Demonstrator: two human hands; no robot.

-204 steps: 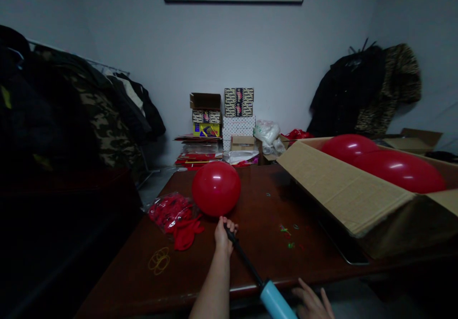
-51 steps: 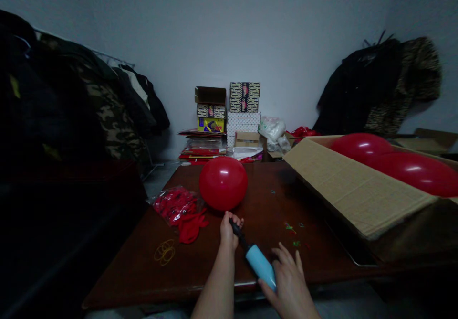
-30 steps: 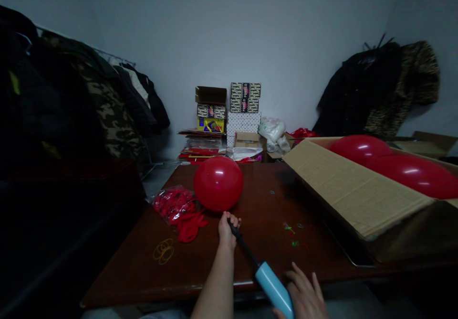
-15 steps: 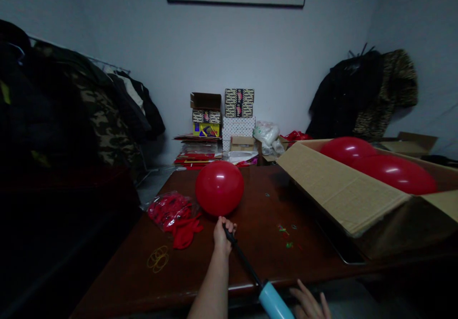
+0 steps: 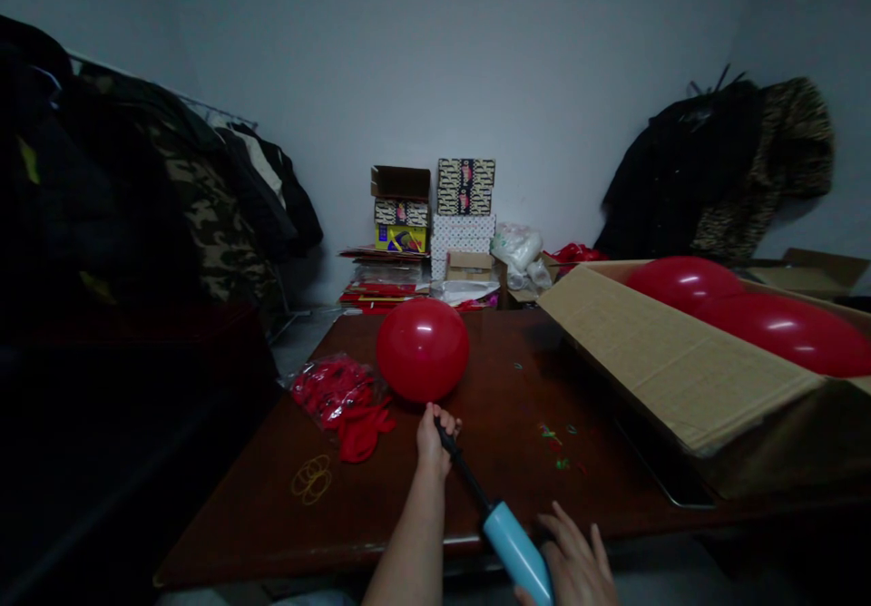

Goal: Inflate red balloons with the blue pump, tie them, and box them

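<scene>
A round red balloon point(image 5: 423, 350) sits at the tip of a hand pump, above the table. My left hand point(image 5: 434, 443) is closed around the balloon's neck and the pump's black end; the neck itself is hidden by my fingers. The balloon pump point(image 5: 515, 547) has a light blue barrel and slants down to the lower right. My right hand point(image 5: 577, 559) is beside the barrel's lower end, fingers spread, with the thumb tip showing on the barrel's other side. Left of the balloon lie a clear bag of red balloons point(image 5: 333, 386) and loose flat red balloons point(image 5: 360, 429).
Yellow rubber bands point(image 5: 312, 480) lie at the table's left front. Small coloured bands point(image 5: 554, 438) are scattered right of the pump. An open cardboard box point(image 5: 680, 361) with inflated red balloons point(image 5: 782, 325) takes up the right side. Stacked boxes point(image 5: 464, 216) stand at the back.
My right hand has moved up and left, closer to the pump barrel. The barrel has risen slightly. The camera view has shifted a little; my left hand keeps its hold.
</scene>
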